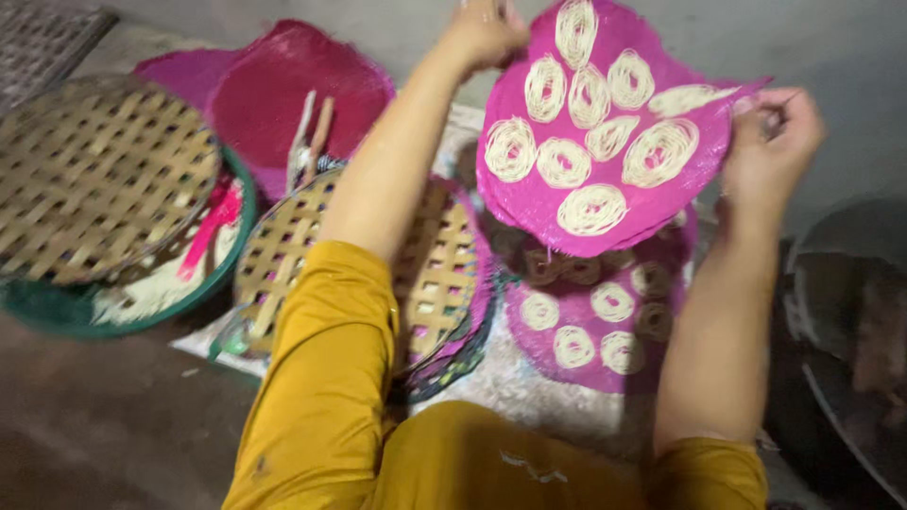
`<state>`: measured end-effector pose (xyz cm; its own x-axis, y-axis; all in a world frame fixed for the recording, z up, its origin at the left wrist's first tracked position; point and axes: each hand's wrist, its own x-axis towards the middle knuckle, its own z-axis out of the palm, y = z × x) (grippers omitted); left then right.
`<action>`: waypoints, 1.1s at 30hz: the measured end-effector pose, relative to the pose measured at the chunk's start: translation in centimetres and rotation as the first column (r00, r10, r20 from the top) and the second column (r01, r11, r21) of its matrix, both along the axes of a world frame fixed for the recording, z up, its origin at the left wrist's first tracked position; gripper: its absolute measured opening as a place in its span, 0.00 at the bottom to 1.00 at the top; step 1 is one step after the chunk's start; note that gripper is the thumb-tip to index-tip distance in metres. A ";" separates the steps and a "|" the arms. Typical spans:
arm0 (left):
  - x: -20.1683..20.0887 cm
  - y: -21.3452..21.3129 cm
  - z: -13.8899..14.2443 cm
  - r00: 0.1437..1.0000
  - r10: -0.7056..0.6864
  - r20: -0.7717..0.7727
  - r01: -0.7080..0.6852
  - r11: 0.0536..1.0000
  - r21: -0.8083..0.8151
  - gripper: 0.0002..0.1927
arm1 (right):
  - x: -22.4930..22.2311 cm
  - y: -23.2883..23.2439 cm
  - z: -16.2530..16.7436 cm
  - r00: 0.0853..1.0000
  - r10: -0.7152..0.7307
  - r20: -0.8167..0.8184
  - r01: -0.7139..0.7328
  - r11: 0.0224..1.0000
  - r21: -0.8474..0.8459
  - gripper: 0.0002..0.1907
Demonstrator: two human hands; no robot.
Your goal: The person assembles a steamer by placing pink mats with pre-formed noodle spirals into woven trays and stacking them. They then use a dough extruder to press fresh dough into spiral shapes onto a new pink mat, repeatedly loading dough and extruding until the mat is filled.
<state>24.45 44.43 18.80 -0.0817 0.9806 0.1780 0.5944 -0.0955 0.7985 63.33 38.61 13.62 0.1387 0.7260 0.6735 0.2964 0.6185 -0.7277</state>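
Nearest, mustard-yellow sleeves are seen, with both forearms raised. Below the fingers, a second pink sheet with pale noodle coils is spread flat on a white cloth, and round woven bamboo trays are laid to its left, one in a green basin. A round pink mesh sheet is held up off the floor, tilted toward the camera, its widest span stretched between the hands. Its right edge is pinched by the right hand, its upper left edge by the left hand, fingers closed. Nine flat spiral noodle coils are carried on it. Bare grey floor lies beyond.
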 end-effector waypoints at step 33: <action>-25.3 -45.4 -26.5 0.678 0.482 0.555 -0.429 0.872 -0.234 0.16 | -20.9 -12.2 -17.1 0.872 0.407 0.271 -0.157 0.757 -0.634 0.11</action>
<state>-0.86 -0.92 -7.67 -0.5824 0.8019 -0.1330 -0.0330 0.1401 0.9896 42.42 26.44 -3.48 -0.3052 0.9500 0.0654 0.4986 0.2179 -0.8390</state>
